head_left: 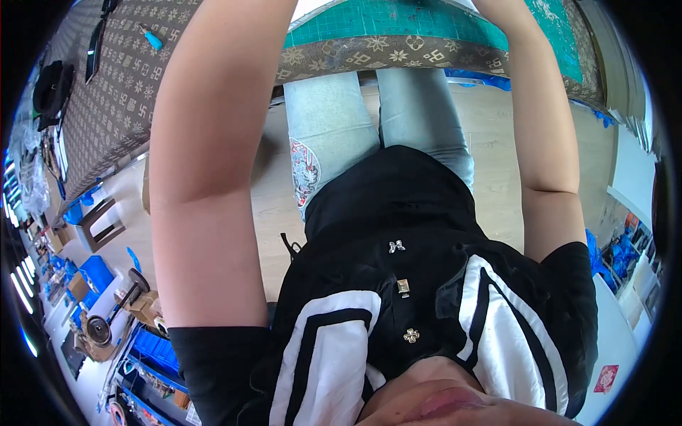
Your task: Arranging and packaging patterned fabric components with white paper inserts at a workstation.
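Reaching forward, both arms (213, 128) extend over the table (110, 92), the green cutting mat (398, 20) showing between them. Whether the left hand (out of view) or the cropped right hand (501, 11) is spread, I cannot tell.

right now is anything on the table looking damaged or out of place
Yes, the green cutting mat: whitish, patchy marks show on its far right part, odd against the otherwise green surface. They could be wear or residue; I can't tell which. Nothing else clearly stands out.
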A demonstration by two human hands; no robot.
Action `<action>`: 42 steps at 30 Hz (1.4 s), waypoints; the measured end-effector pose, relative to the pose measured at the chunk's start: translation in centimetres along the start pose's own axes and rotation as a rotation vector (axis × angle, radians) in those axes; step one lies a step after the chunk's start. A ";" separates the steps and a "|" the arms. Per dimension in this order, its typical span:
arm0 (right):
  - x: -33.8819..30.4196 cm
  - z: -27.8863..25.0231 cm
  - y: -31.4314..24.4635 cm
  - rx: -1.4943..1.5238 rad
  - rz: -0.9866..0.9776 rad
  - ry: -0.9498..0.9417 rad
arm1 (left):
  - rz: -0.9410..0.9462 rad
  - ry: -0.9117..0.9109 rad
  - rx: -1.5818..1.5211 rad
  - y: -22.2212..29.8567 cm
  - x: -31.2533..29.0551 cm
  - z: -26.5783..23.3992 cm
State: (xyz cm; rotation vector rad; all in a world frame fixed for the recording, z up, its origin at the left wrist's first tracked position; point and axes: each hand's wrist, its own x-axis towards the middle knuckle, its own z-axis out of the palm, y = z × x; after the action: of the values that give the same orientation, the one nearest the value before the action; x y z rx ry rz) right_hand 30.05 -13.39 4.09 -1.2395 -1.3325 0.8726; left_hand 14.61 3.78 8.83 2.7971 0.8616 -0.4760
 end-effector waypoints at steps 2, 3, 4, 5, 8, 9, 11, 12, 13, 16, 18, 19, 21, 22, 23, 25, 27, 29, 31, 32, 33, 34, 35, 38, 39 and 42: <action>0.2 0.7 -0.7 -0.120 -0.067 -0.052 | 0.115 -0.324 -0.220 -1.7 0.6 -2.6; 0.2 0.8 -0.9 -0.183 -0.097 -0.074 | 0.178 -0.487 -0.330 -1.8 0.8 -3.2; 0.3 0.9 -1.0 -0.184 -0.097 -0.072 | 0.180 -0.488 -0.329 -1.4 1.0 -2.7; 0.2 0.9 -1.1 -0.233 -0.097 -0.083 | 0.094 -0.354 -0.200 -0.1 0.8 -1.5; 0.2 0.9 -1.4 -0.329 -0.099 -0.108 | -0.079 -0.085 0.054 2.2 0.2 0.1; 0.2 1.0 -1.6 -0.382 -0.113 -0.110 | -0.086 -0.102 0.055 2.3 0.1 -0.1; 0.3 1.0 -1.9 -0.490 -0.139 -0.112 | -0.098 -0.135 0.056 2.5 -0.1 -0.5; 0.4 1.0 -1.8 -0.488 -0.138 -0.112 | -0.098 -0.137 0.057 2.6 -0.2 -0.7; 0.6 1.0 -1.7 -0.511 -0.162 -0.124 | -0.095 -0.149 0.061 2.7 -0.2 -0.8; 0.8 0.9 -1.5 -0.557 -0.209 -0.145 | -0.085 -0.174 0.072 2.8 0.0 -1.0; 1.0 1.0 -1.5 -0.585 -0.228 -0.143 | -0.024 -0.188 0.107 2.5 0.7 -0.8; 1.1 1.1 -1.5 -0.599 -0.239 -0.144 | 0.005 -0.195 0.123 2.2 1.0 -0.7; 1.2 1.1 -1.4 -0.616 -0.272 -0.149 | 0.057 -0.351 0.002 0.7 1.7 -2.5; 1.2 1.2 -1.4 -0.633 -0.305 -0.153 | 0.109 -0.505 -0.121 -0.3 2.0 -3.7; 1.2 1.1 -1.3 -0.651 -0.334 -0.155 | 0.166 -0.660 -0.244 -0.5 2.0 -4.3; 1.2 1.1 -1.3 -0.634 -0.299 -0.159 | 0.114 -0.488 -0.120 0.7 2.0 -2.0; 1.1 1.1 -1.2 -0.601 -0.232 -0.167 | 0.008 -0.138 0.122 2.2 1.5 0.1; 1.3 1.8 -1.5 -0.605 -0.256 -0.184 | 0.119 -0.299 0.018 0.3 2.1 -1.8; 1.2 2.2 -1.6 -0.622 -0.281 -0.203 | 0.370 -0.627 -0.196 -0.9 2.4 -3.7; 1.2 2.3 -1.7 -0.623 -0.282 -0.204 | 0.370 -0.625 -0.197 -0.8 2.6 -3.1; 0.9 2.1 -1.6 -0.620 -0.250 -0.186 | 0.252 -0.463 -0.091 0.6 2.2 -2.0; 0.5 1.9 -1.6 -0.618 -0.217 -0.167 | 0.136 -0.298 0.012 2.0 1.7 -0.9; 0.7 2.3 -1.6 -0.603 -0.203 -0.162 | -0.006 -0.131 0.112 2.2 1.0 -0.3; 1.0 2.9 -1.7 -0.581 -0.152 -0.173 | -0.041 -0.121 0.108 1.8 0.4 -0.2; 0.8 2.9 -1.8 -0.578 -0.120 -0.172 | -0.048 -0.113 0.107 1.8 0.3 -0.2; 0.7 2.7 -1.5 -0.597 -0.197 -0.193 | -0.049 -0.117 0.092 1.7 0.6 -0.2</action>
State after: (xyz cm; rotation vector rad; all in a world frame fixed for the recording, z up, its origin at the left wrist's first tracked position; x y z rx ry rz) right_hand 27.25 -12.62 5.24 -1.4604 -1.9232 0.4701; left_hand 16.09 2.71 8.95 2.8017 0.9070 -0.6964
